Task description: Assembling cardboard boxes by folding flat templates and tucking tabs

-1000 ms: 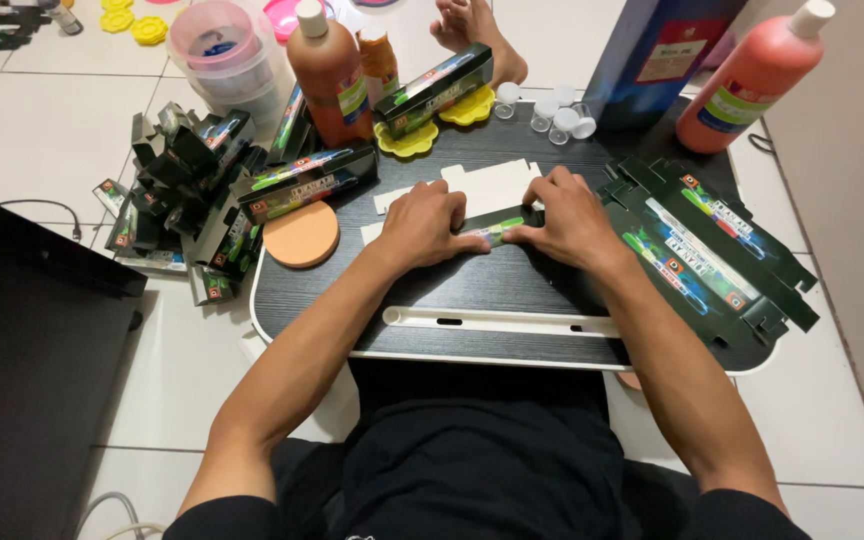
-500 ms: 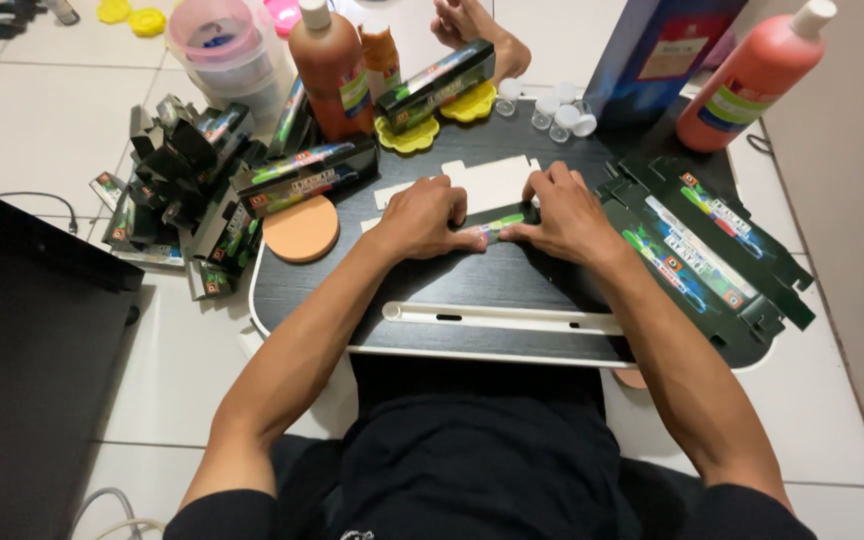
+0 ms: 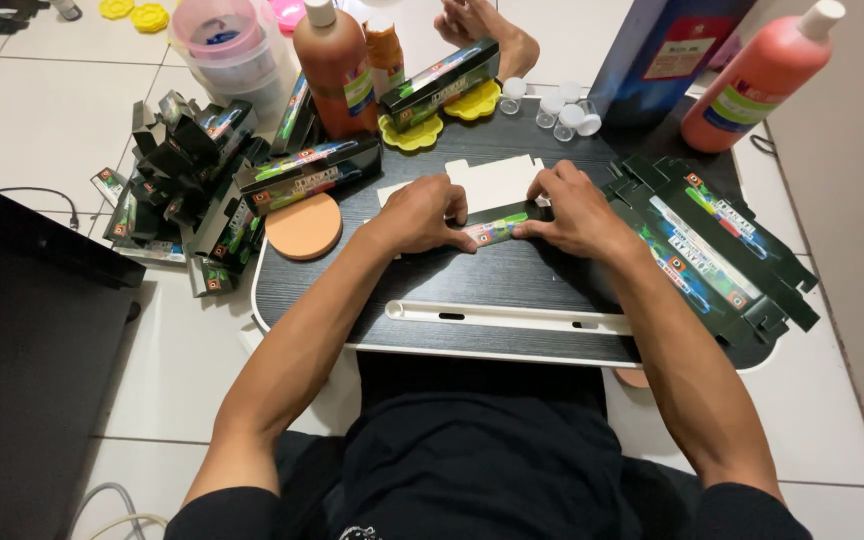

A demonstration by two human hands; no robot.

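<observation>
Both hands — left hand (image 3: 420, 213), right hand (image 3: 577, 212) — press flat carton blank (image 3: 492, 205) onto the lap desk (image 3: 512, 290) (thin card, light, creases easily) — best pinched along fold edges.

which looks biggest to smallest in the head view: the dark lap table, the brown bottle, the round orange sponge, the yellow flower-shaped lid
1. dark lap table
2. brown bottle
3. round orange sponge
4. yellow flower-shaped lid, partly covered by a box, so its rank is less sure; the bottle also stands farther from the camera.
</observation>
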